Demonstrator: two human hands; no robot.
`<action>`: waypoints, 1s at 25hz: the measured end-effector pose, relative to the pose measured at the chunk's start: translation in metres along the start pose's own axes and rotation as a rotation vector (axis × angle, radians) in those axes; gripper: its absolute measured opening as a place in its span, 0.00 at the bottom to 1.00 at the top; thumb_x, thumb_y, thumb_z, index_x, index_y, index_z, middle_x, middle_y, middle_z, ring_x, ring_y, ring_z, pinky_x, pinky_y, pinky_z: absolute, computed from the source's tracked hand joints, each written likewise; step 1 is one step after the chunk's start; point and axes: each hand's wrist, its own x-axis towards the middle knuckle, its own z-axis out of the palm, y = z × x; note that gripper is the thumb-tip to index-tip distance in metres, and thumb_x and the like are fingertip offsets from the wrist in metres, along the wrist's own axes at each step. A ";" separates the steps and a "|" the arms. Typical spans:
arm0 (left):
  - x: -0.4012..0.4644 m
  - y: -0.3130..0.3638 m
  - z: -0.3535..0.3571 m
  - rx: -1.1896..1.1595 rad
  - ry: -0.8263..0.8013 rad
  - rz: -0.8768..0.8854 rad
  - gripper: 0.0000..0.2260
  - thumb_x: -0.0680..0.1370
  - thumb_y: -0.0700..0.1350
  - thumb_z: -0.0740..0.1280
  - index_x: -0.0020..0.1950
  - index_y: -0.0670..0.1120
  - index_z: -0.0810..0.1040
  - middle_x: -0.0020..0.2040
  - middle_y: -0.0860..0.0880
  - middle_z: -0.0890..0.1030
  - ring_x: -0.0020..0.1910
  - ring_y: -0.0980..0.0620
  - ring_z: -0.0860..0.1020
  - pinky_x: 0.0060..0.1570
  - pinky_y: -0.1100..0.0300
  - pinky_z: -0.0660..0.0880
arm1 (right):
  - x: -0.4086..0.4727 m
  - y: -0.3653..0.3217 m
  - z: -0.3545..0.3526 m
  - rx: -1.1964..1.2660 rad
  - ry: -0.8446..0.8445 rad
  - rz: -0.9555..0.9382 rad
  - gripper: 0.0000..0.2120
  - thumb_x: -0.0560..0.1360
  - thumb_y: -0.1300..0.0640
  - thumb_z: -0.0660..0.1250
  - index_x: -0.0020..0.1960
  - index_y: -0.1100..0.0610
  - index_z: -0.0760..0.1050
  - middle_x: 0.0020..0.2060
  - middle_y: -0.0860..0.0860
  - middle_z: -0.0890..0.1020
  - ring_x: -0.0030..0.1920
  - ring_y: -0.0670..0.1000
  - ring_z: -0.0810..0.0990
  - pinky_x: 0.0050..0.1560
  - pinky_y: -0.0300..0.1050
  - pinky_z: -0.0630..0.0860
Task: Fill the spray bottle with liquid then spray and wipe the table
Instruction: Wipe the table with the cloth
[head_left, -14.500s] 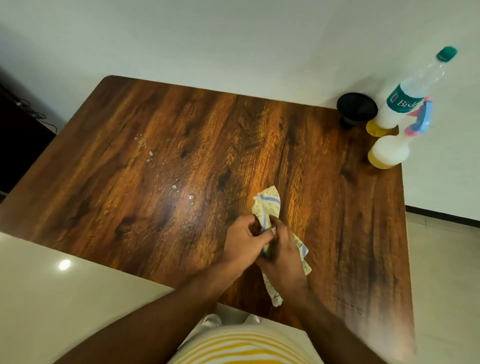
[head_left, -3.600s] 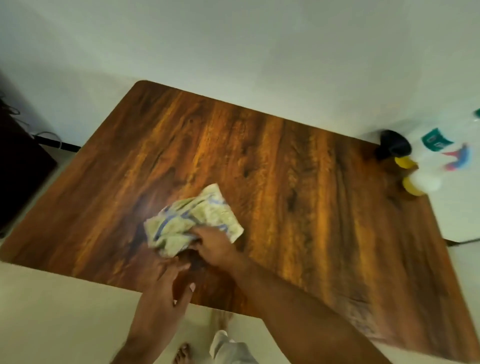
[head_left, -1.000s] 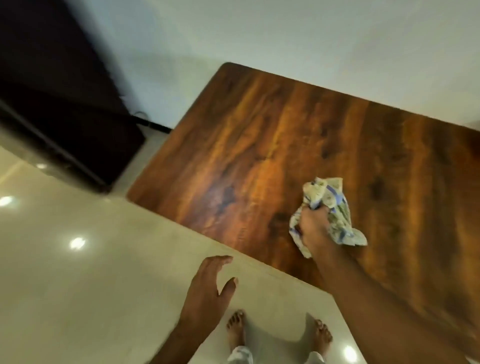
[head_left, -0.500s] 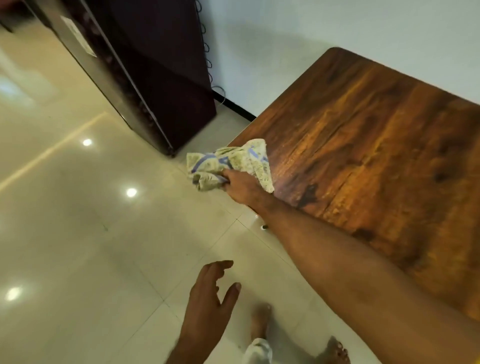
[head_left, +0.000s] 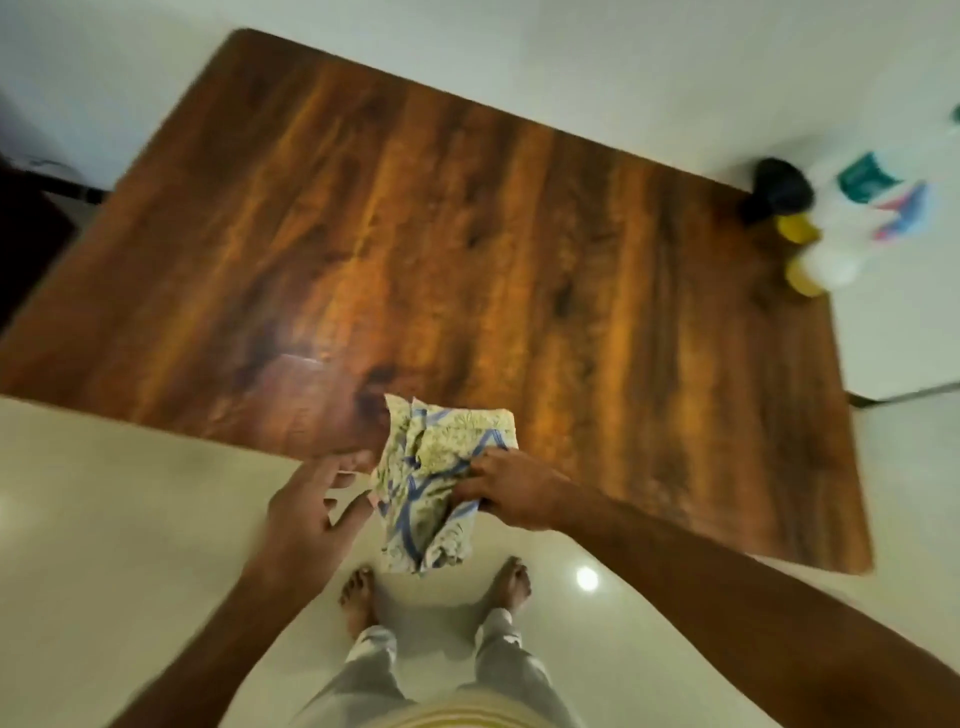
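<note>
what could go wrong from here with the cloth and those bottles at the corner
The cloth hangs past the table edge, pinched only by the right hand; it could slip to the floor. The spray bottle stands near the far corner's edge, so a wide wipe there might knock it off.

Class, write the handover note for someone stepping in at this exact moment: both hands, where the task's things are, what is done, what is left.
Right hand: grips the crumpled cloth at the table's near edge; part of it hangs past the edge.
Left hand: open, fingers spread, beside the cloth, holding nothing.
Spray bottle stands at the far right corner of the table, next to the water bottle and a black funnel; all are blurred.
Done: the spray bottle shows yellowish liquid at its base; no droplets show on the tabletop, though the frame is blurred.
Left: check for missed patches, then put the cloth down.
</note>
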 end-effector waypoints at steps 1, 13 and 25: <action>0.006 0.016 0.017 0.003 -0.040 0.036 0.20 0.74 0.41 0.75 0.56 0.63 0.74 0.55 0.54 0.81 0.53 0.55 0.81 0.46 0.57 0.78 | -0.039 0.016 0.009 0.023 -0.001 0.059 0.15 0.78 0.51 0.63 0.64 0.43 0.74 0.60 0.49 0.78 0.58 0.54 0.75 0.56 0.51 0.75; -0.013 0.166 0.200 0.052 -0.409 0.225 0.18 0.76 0.47 0.73 0.58 0.66 0.72 0.56 0.64 0.77 0.57 0.64 0.76 0.52 0.68 0.74 | -0.420 0.148 0.112 0.414 0.188 0.799 0.13 0.72 0.59 0.71 0.56 0.53 0.82 0.56 0.54 0.83 0.56 0.54 0.80 0.55 0.37 0.70; -0.007 0.184 0.167 0.138 -0.487 0.348 0.17 0.75 0.46 0.74 0.61 0.60 0.76 0.56 0.59 0.81 0.54 0.66 0.79 0.47 0.74 0.74 | -0.393 0.058 0.097 1.264 0.509 1.094 0.10 0.82 0.58 0.59 0.60 0.50 0.74 0.49 0.46 0.81 0.52 0.48 0.81 0.49 0.31 0.77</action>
